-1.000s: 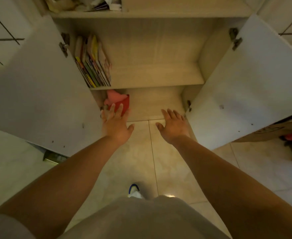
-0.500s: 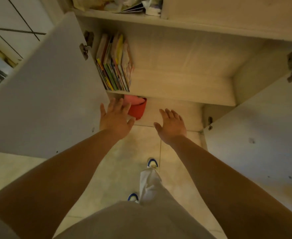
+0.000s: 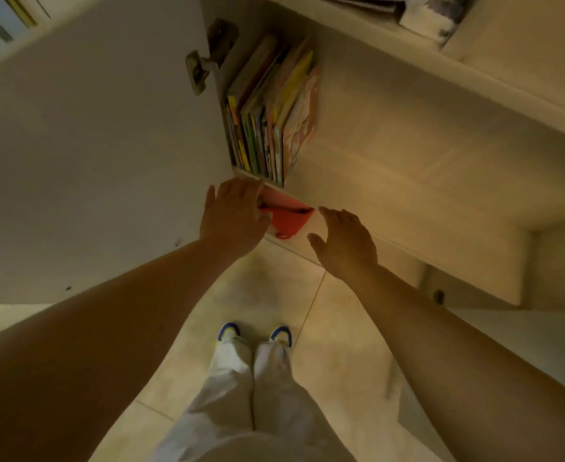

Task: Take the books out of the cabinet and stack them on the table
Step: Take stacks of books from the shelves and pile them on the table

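Pale wooden cabinet (image 3: 391, 135) stands open before you. Upright row of colourful thin books (image 3: 269, 111) occupies its shelf's left end, unremoved. Your left hand (image 3: 232, 216) and right hand (image 3: 344, 243) reach below the books, fingers spread, gripping nothing, likely positioned to bracket them.

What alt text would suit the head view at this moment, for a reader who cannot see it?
Both hands, left hand and right hand, reach open toward an open cabinet, holding nothing. A row of upright books stands at the left end of its shelf, above a red container. Below are pale trousers, blue-toed shoes and a tiled floor.
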